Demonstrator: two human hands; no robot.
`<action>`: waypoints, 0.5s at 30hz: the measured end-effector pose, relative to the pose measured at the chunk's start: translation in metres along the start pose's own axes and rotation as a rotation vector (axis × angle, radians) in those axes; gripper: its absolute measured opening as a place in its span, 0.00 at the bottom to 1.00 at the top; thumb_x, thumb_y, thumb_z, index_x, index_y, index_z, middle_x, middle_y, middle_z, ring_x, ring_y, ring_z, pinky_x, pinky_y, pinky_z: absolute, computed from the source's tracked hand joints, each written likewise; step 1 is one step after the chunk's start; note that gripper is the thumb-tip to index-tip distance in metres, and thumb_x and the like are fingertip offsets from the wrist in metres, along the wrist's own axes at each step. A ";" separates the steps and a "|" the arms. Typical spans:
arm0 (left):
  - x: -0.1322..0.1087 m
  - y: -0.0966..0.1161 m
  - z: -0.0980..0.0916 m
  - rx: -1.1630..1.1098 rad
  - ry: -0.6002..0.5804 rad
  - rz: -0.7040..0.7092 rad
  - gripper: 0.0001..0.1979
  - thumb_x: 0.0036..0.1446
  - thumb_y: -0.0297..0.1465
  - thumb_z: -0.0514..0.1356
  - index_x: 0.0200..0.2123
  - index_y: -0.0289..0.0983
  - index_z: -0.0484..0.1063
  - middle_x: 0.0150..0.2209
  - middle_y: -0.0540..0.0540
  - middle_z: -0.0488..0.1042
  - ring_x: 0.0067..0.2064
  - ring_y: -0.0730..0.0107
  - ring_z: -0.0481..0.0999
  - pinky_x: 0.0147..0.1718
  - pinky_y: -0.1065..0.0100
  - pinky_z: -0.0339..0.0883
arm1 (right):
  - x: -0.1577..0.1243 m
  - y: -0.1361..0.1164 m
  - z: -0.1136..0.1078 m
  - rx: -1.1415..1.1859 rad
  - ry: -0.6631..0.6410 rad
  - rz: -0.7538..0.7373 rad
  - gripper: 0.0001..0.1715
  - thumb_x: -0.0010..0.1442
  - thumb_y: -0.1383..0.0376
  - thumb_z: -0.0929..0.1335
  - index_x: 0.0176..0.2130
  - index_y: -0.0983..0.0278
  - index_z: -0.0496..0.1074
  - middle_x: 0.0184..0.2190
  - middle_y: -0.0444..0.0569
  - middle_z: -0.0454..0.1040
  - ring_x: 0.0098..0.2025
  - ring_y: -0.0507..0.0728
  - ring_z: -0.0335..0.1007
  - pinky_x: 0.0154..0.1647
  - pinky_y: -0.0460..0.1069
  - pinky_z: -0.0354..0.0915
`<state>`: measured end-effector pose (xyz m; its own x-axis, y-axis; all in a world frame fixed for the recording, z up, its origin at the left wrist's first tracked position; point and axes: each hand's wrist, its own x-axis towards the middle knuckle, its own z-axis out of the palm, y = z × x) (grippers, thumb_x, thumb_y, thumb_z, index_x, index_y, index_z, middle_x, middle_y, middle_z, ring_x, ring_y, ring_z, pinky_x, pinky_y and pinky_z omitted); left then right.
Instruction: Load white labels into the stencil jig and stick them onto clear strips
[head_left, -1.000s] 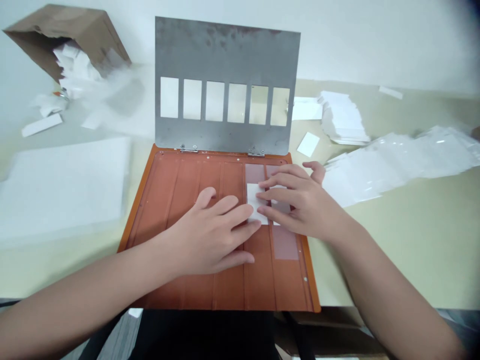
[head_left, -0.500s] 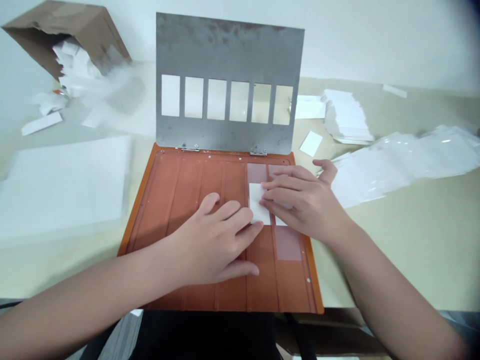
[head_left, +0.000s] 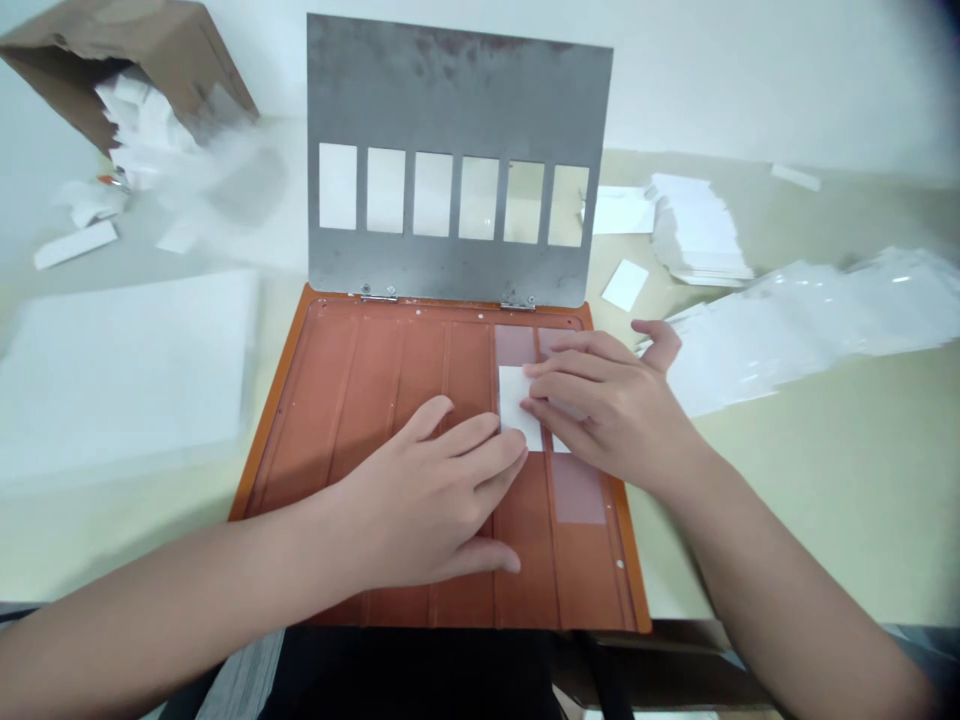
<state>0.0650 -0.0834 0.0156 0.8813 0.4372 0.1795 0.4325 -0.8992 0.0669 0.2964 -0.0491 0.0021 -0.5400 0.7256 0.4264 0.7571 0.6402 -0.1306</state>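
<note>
An orange ribbed tray (head_left: 352,400) lies in front of me, with a grey metal lid (head_left: 457,100) hinged upright at its far edge; the lid has a row of several rectangular windows. A small white card (head_left: 514,405) lies in a channel at the tray's right. My left hand (head_left: 427,490) rests flat on the tray, fingers stretched, fingertips at the card's lower left edge. My right hand (head_left: 607,410) lies flat with its fingers extended onto the card's right side. A clear sleeve (head_left: 577,490) lies in the rightmost channel below my right hand.
A tipped cardboard box (head_left: 97,50) spilling white slips sits at the far left. A white sheet stack (head_left: 127,360) lies left of the tray. Clear plastic bags (head_left: 795,320) and a pile of white cards (head_left: 697,235) lie to the right, on the pale green table (head_left: 847,470).
My left hand has slid slightly down and right along the tray. The right hand and the card stay almost where they were; the view has shifted a little.
</note>
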 end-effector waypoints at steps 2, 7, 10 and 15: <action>0.000 0.000 0.001 -0.016 0.007 0.002 0.31 0.67 0.50 0.53 0.54 0.27 0.71 0.52 0.38 0.74 0.52 0.55 0.70 0.52 0.54 0.53 | 0.000 0.000 0.001 -0.011 0.026 -0.016 0.10 0.65 0.65 0.68 0.30 0.60 0.73 0.36 0.41 0.82 0.47 0.60 0.75 0.58 0.62 0.41; 0.000 0.000 0.000 -0.045 0.011 -0.006 0.30 0.67 0.50 0.53 0.54 0.28 0.71 0.53 0.37 0.74 0.54 0.54 0.71 0.54 0.54 0.54 | -0.001 0.001 0.001 0.002 0.027 -0.008 0.10 0.65 0.65 0.68 0.31 0.60 0.73 0.35 0.41 0.82 0.46 0.59 0.75 0.58 0.62 0.41; 0.000 0.000 0.001 -0.078 0.005 -0.001 0.31 0.66 0.50 0.54 0.55 0.27 0.70 0.53 0.36 0.74 0.55 0.52 0.72 0.53 0.54 0.56 | -0.001 0.000 0.002 0.012 0.005 0.015 0.09 0.66 0.64 0.67 0.33 0.60 0.73 0.35 0.41 0.81 0.46 0.59 0.75 0.58 0.62 0.40; 0.000 -0.002 0.001 -0.132 -0.028 -0.012 0.31 0.66 0.50 0.55 0.56 0.28 0.69 0.53 0.35 0.74 0.54 0.52 0.73 0.53 0.54 0.56 | -0.001 0.000 0.002 0.018 -0.017 0.063 0.04 0.66 0.64 0.66 0.38 0.60 0.71 0.35 0.43 0.81 0.48 0.60 0.75 0.59 0.63 0.40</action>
<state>0.0640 -0.0817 0.0146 0.8820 0.4466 0.1506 0.4158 -0.8877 0.1980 0.2959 -0.0492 -0.0001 -0.4979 0.7684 0.4021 0.7829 0.5977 -0.1726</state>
